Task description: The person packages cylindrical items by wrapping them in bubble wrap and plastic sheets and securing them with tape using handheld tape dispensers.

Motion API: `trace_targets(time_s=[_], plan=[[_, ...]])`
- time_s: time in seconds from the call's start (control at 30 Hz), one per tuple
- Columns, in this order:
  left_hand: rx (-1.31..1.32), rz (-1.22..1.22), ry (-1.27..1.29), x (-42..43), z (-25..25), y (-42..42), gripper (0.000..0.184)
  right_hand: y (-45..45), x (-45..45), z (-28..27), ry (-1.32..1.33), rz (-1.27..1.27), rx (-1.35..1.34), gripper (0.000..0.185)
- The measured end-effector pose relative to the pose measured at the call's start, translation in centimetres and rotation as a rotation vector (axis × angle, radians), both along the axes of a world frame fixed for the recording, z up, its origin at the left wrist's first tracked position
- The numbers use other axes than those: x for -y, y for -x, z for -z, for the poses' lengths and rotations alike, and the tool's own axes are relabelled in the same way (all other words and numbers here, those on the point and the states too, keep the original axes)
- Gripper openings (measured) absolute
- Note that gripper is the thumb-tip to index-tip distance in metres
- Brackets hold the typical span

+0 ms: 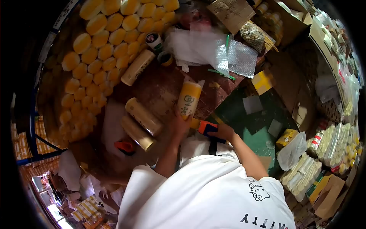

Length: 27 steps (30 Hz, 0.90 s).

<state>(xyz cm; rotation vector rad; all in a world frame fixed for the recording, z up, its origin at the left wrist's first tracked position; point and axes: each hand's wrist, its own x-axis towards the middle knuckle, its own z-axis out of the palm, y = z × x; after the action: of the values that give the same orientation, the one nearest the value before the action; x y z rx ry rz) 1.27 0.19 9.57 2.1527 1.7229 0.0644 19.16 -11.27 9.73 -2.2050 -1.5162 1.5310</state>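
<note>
My left hand (182, 123) is wrapped round the lower end of a yellow cylindrical package (190, 95). Dark printing marks its side, and loose clear film sticks up at its far end. In my right hand (223, 132) is an orange-and-blue tape dispenser (207, 128), close beside the base of the package. A yellow piece (194, 123) shows between the dispenser and my left hand; whether it touches the package I cannot tell. Left of my left hand lie two tan cylindrical packages (144, 116) (137, 133). Another tan package (138, 67) lies farther back.
Yellow-ended cylinders (99, 40) are stacked high at the left. Bubble wrap (242, 57) covers the back of the reddish-brown work surface (162, 86). A red-and-black object (125, 147) lies at the left. Bundled pale packages (301, 175) and a cardboard box (329, 196) stand at the right.
</note>
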Motion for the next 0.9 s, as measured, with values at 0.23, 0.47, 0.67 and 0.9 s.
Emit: trace_targets(time_s=[0.23, 0.47, 0.67, 0.9], plan=[[0.335, 0.095, 0.113, -1.5, 1.6, 2.2, 0.094, 0.0, 0.1, 2.9, -0.004, 0.045, -0.016, 0.066], [0.489, 0.034, 0.272, -2.7, 3.4, 3.6, 0.094, 1.1, -1.1, 2.7, -0.094, 0.072, 0.029, 0.064], [0.850, -0.139, 0.672, -4.2, 4.7, 5.3, 0.084, 3.1, -3.4, -0.9, 0.021, 0.066, -0.051, 0.067], [0.761, -0.056, 0.584, -4.0, 4.5, 5.5, 0.081, 4.7, -3.5, 0.5, 0.093, 0.099, 0.089, 0.066]])
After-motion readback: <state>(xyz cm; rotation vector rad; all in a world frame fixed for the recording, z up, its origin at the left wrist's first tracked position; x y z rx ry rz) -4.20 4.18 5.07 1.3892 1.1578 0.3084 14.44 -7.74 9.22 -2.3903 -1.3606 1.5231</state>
